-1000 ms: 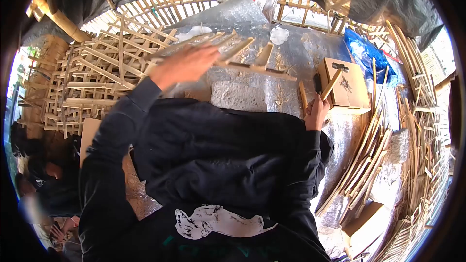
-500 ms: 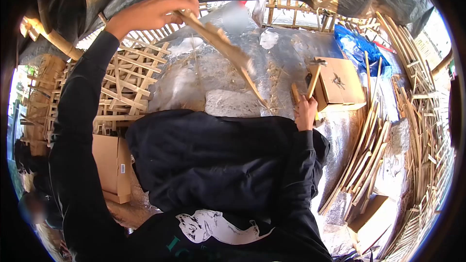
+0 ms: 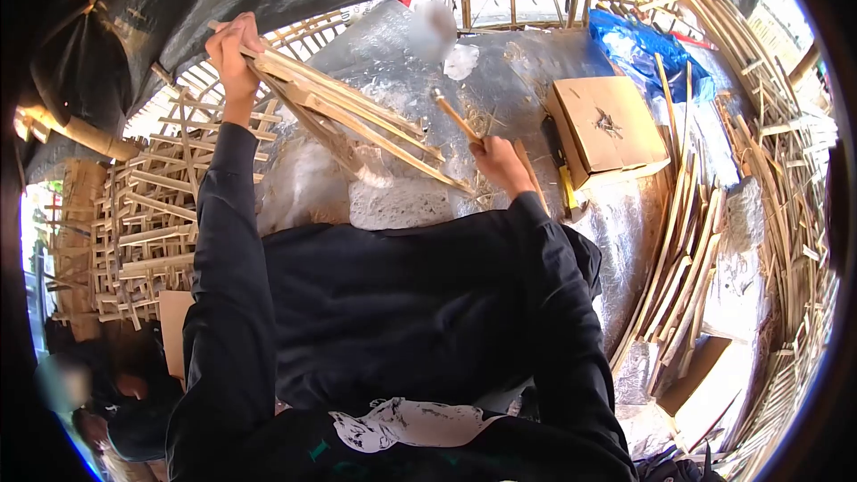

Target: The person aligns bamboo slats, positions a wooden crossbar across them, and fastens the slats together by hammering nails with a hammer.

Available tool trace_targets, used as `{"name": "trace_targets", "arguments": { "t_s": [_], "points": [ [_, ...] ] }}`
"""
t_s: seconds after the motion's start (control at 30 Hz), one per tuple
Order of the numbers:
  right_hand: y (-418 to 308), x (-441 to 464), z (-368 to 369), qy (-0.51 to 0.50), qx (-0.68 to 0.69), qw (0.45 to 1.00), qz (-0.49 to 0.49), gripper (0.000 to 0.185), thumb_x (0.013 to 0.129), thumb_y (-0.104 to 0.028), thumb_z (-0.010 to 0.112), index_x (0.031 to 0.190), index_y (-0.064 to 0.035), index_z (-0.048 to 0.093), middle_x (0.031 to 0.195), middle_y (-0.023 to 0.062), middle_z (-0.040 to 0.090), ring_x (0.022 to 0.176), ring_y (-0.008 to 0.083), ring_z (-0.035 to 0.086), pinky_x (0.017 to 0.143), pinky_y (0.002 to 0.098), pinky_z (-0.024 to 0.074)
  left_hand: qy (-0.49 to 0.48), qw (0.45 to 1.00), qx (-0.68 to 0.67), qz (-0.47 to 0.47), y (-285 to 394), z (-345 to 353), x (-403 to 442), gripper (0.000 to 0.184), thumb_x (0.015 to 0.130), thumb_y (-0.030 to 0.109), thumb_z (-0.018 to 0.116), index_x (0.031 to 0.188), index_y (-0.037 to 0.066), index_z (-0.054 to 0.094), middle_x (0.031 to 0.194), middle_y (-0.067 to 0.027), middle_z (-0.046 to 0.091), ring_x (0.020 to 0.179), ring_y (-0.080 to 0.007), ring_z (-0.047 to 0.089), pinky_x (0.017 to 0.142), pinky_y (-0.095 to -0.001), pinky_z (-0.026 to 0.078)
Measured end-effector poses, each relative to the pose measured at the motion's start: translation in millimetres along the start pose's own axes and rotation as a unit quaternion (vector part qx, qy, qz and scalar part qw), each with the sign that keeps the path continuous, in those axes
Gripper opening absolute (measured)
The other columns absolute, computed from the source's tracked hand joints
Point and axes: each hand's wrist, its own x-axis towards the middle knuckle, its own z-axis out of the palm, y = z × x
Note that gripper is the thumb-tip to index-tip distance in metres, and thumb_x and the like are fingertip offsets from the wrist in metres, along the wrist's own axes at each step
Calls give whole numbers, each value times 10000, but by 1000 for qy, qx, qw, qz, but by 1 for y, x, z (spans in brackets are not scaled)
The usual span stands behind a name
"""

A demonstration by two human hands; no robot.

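Note:
My left hand (image 3: 236, 49), raised at the upper left, is closed round one end of a bundle of bamboo strips (image 3: 344, 112). The strips slant down to the right, and their far ends are near a rough stone block (image 3: 397, 203). My right hand (image 3: 502, 163) grips a hammer (image 3: 457, 118) by its wooden handle. The hammer's head is small and partly blurred at the upper end of the handle. Dark cloth (image 3: 384, 303) lies over my lap, below the block.
Lattice of woven bamboo (image 3: 161, 214) stands at the left. A cardboard box (image 3: 611, 125) and blue plastic (image 3: 647, 49) are at the right, with long bamboo strips (image 3: 683, 259) beside them. Another person (image 3: 134, 402) is at the lower left.
My left hand rose from the lattice to the upper left with the bamboo. My right hand has moved left with the hammer, away from the cardboard box.

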Motion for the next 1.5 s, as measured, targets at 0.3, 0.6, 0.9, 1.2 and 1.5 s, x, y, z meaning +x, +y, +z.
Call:
{"name": "trace_targets", "arguments": {
  "t_s": [0.3,0.6,0.9,1.2,1.5],
  "points": [
    [-6,17,26,-42,-60,992,-102,221,926,-136,597,888,55,700,838,274,702,818,448,709,770,522,578,-13,989,-106,-105,19,28,19,446,984,153,457,565,5,484,529,-94,447,592,-180,449,699,-363,369],
    [-35,9,8,104,-11,970,-221,278,1054,-243,542,1052,34,523,680,231,632,635,457,646,595,541,517,20,955,4,297,-13,53,22,284,979,50,516,1213,-112,513,603,-100,374,516,-146,338,492,-343,281],
    [-11,2,26,3,-108,988,-113,182,935,-53,539,1017,82,628,721,217,666,663,392,698,583,473,568,-7,970,-71,234,-20,60,33,203,936,44,541,1065,-112,525,582,-98,356,499,-148,339,476,-346,308],
    [-27,8,30,42,-15,991,-129,221,984,-117,518,1039,71,619,766,226,664,685,398,698,587,478,565,-38,961,-29,274,-18,56,26,231,998,-87,458,1221,-30,474,691,-101,459,618,-153,425,745,-404,487],
    [-40,5,4,82,-29,990,-107,219,996,-171,530,1048,32,590,784,228,672,705,421,695,616,531,557,46,945,-34,321,-22,69,36,206,966,73,523,1008,-128,541,549,-86,324,462,-141,327,436,-341,311]
  ]
}}
